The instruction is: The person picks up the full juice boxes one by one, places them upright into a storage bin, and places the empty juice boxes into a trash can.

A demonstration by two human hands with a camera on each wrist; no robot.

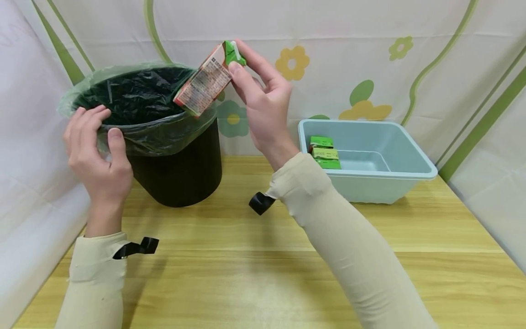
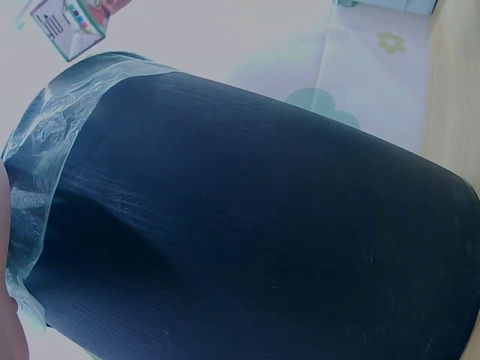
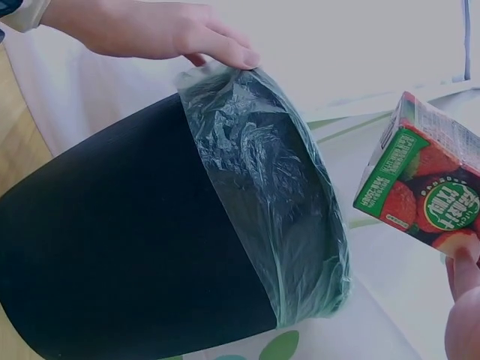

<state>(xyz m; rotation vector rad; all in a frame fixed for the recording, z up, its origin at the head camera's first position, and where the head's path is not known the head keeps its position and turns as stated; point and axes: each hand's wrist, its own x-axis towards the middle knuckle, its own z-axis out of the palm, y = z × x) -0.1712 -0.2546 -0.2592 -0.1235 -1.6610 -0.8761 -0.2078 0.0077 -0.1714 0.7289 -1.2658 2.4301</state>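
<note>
My right hand pinches a juice carton by its green top end, where a white straw shows. The carton tilts down to the left, its lower end above the right side of a black trash bin. In the right wrist view the carton shows strawberry pictures and a green band. My left hand holds the bin's near-left rim, fingers over the edge and thumb outside against the green plastic liner. The left wrist view shows mostly the bin's dark wall.
A light blue plastic tub stands at the right on the wooden table. Several green-topped cartons lie at the tub's left end. A white curtain printed with flowers hangs behind.
</note>
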